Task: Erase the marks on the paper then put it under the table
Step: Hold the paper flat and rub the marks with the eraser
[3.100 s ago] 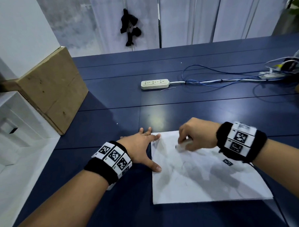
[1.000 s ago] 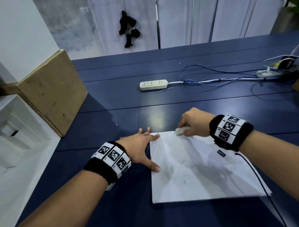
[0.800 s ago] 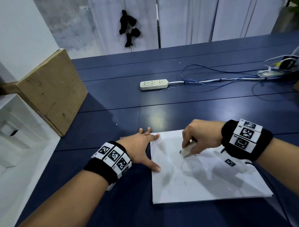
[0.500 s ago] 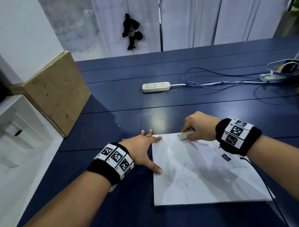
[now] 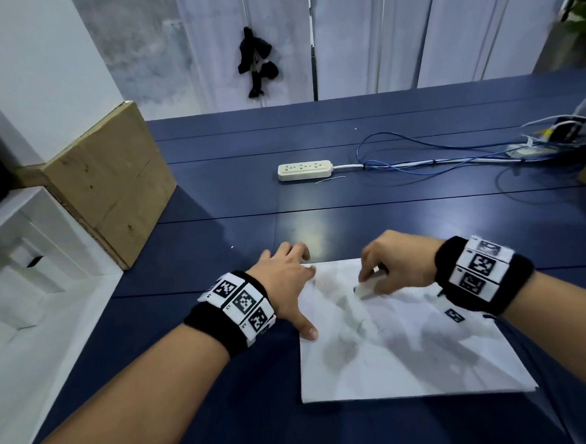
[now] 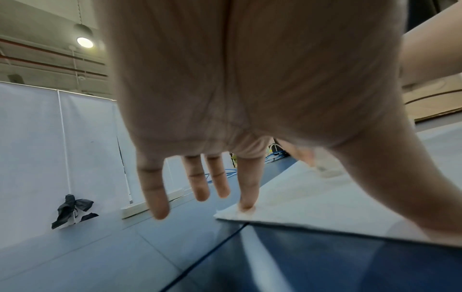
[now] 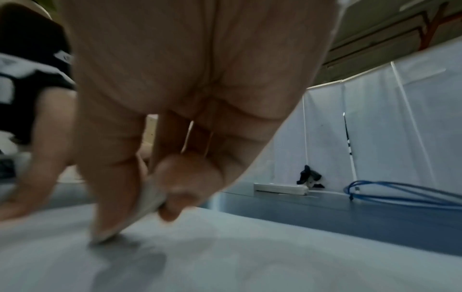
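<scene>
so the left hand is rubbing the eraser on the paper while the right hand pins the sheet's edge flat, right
Hands swapped. In the head view the right hand pinches the eraser against the paper, while the left hand pins the sheet's edge flat.

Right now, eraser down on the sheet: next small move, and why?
Probably drag the small white eraser in the right hand toward the faint pencil marks nearer the body, since they still show; the left hand pins the white paper sheet.
</scene>
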Motion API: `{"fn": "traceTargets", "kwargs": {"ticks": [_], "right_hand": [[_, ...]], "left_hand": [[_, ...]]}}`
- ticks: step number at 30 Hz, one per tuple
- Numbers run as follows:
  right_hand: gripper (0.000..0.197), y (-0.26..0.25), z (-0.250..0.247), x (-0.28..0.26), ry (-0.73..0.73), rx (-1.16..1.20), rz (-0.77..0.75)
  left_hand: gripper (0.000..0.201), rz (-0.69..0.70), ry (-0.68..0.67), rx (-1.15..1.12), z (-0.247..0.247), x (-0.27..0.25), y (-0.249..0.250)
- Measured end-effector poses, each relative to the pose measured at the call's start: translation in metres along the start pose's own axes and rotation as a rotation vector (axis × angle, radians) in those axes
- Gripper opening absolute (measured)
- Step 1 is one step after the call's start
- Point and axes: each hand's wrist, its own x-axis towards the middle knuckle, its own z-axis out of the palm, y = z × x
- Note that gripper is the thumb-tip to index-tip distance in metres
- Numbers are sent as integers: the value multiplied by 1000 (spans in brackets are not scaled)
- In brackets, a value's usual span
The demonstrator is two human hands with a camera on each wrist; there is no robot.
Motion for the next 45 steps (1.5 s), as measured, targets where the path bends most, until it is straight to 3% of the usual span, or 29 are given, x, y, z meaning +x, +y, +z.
{"fn": "traceTargets", "kwargs": {"ticks": [2, 7, 9, 15, 19, 21, 27, 33, 35, 37, 39, 45], "right_hand": [[28, -4, 0, -4, -77, 21, -8], [22, 10, -6, 20, 141, -11, 119], [23, 12, -5, 20, 151, -40, 104], [32, 0, 5, -1, -110, 49, 18], [23, 12, -1, 22, 134, -29, 65], [25, 15, -1, 25, 164, -27, 82], [33, 0, 11, -5, -79, 115, 39], [25, 12, 0, 22, 175, 29, 134], [27, 8, 1, 17, 139, 57, 117], [38, 1, 3, 2, 7, 98, 63], [34, -7, 4, -8, -89, 91, 47], [18, 11, -2, 18, 180, 17, 158]], "left_hand": [[102, 17, 6, 16, 0, 2, 0], [106, 20, -9, -32, 1, 3, 0], [107, 30, -13, -44, 0, 3, 2], [110, 20, -39, -37, -3, 6, 4], [111, 8, -45, 6, -2, 6, 5], [112, 2, -53, 11, -2, 6, 6], [114, -14, -88, -46, 0, 6, 3], [112, -25, -101, -75, -1, 5, 4], [112, -30, -100, -83, -1, 5, 3], [113, -35, -100, -85, 0, 6, 3], [114, -36, -106, -85, 0, 6, 2], [111, -40, -118, -78, -3, 3, 5]]}}
